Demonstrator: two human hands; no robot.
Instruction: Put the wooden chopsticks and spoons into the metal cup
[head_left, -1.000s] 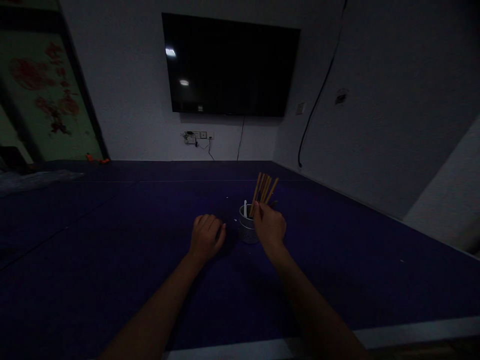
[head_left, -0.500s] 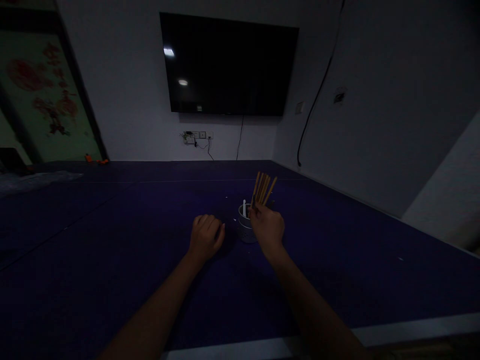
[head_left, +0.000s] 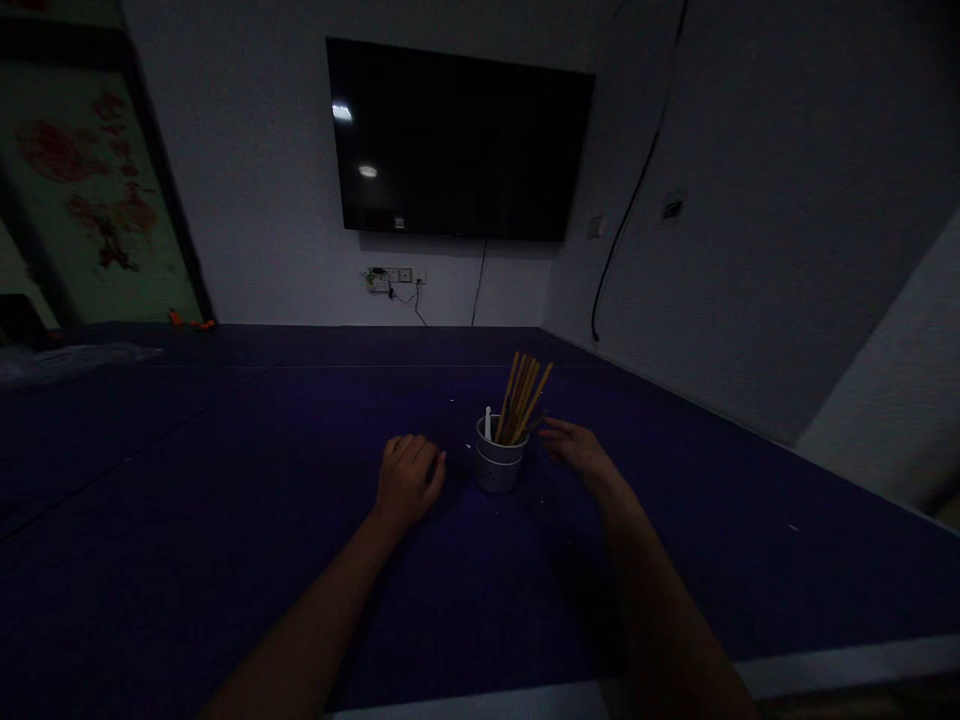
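A small white holder cup stands on the dark blue table, with several wooden chopsticks and one white utensil standing in it. My left hand rests on the table just left of the cup, its fingers curled under, nothing visible in them. My right hand lies to the right of the cup, fingers stretched toward a small dark item on the table that I cannot make out in the dim light.
A black wall-mounted screen hangs above a socket strip with cables. A wall runs along the table's right side. A pale bundle and small orange items sit at the far left.
My right hand has left the chopsticks in the cup and moved down to the right of it, its fingers opening. My left hand has stayed in place.
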